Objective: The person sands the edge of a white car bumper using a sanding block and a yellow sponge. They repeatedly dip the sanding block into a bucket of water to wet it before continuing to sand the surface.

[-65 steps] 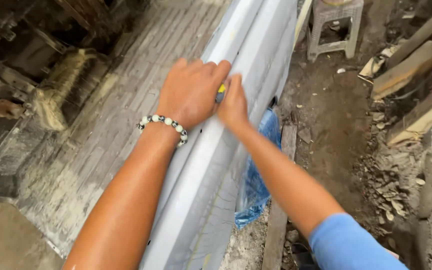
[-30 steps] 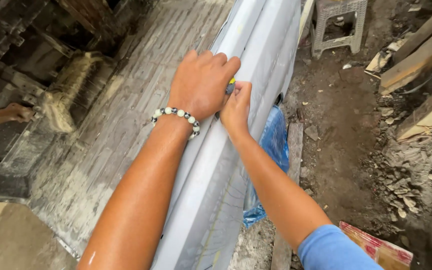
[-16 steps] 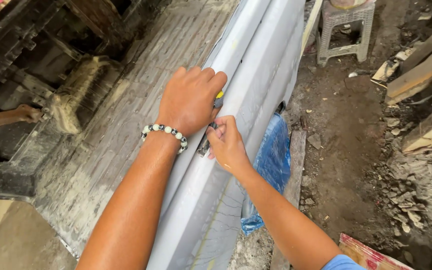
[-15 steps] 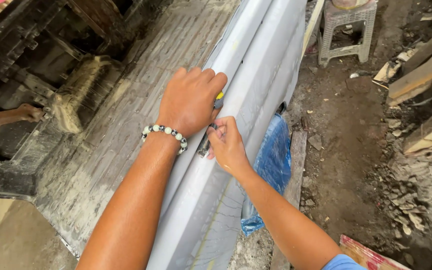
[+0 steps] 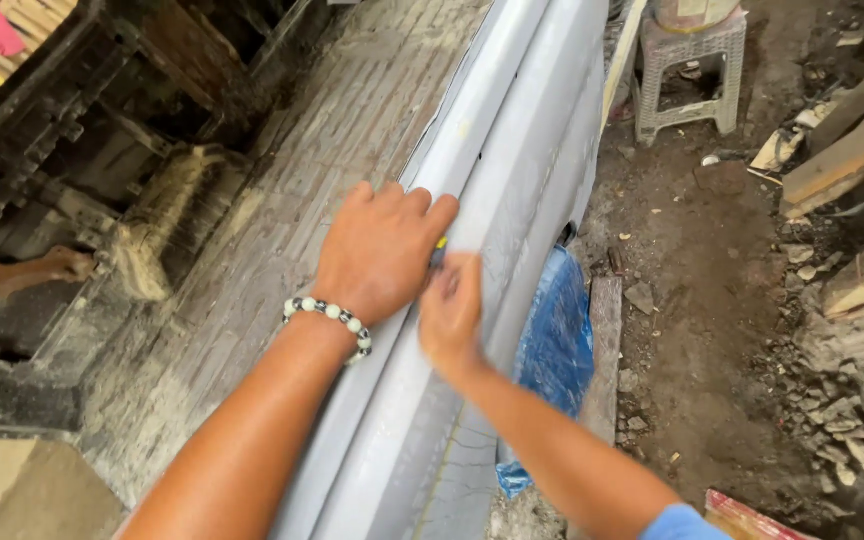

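On the long grey panel (image 5: 512, 200), near its raised left rib, the left hand (image 5: 382, 250) lies flat, fingers spread and holding nothing. Just beside it the right hand (image 5: 452, 315) is blurred; something small and yellow (image 5: 441, 243) shows between the two, but I cannot tell whether it is gripped. Pressing off-centre could likely tip the panel toward its right edge, onto the blue bag (image 5: 552, 350) and rubble (image 5: 832, 400).

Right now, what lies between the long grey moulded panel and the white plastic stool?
In the head view, a pale wooden slat leans between the grey panel and the stool; below it is bare dirt ground.
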